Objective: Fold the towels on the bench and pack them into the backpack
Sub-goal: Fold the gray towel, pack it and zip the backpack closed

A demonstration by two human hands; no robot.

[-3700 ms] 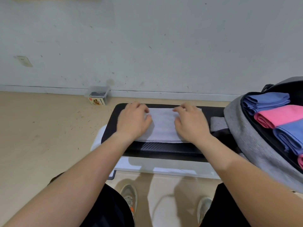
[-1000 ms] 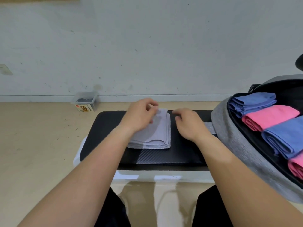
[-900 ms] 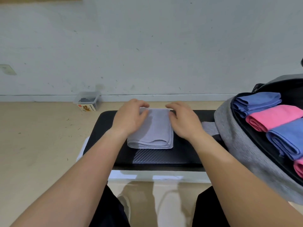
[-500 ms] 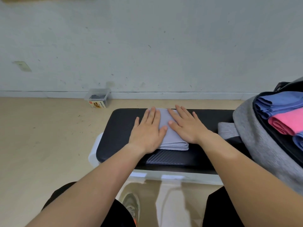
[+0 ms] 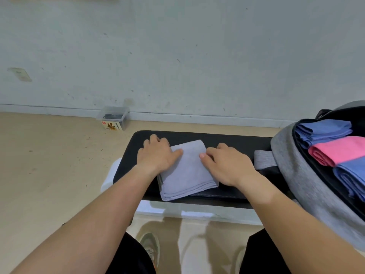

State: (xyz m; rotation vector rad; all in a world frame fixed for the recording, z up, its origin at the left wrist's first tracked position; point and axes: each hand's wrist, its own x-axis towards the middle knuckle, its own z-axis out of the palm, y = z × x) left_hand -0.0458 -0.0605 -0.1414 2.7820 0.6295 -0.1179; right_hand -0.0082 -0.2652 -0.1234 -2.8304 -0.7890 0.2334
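Both forearms reach forward over the bench (image 5: 233,139), bare, palms down. Left hand (image 5: 158,157) sits at the left edge of the grey towel (image 5: 187,173): thumb flat on top of the cloth, fingers curled down over the edge, gripping that side. Fingertips hidden, can't tell if they are under the cloth. Right hand (image 5: 227,167) mirrors it on the right edge: thumb tip on top, fingers curled down beside the edge, holding that side. Knuckles up on both, wrists low, near the bench top.

Grey towel is folded into a small thick rectangle, several layers showing at the near edge. It lies on the black bench pad, turned slightly off square, near left corner reaching the front edge of the pad.

Grey backpack (image 5: 292,175) stands open at the right end of the bench, well clear of the towel. Inside, folded towels packed side by side: blue towel (image 5: 324,131) at the far end, pink towel (image 5: 339,150) next, second blue towel (image 5: 351,175) nearer.

Small clear box (image 5: 113,118) on the floor by the wall.
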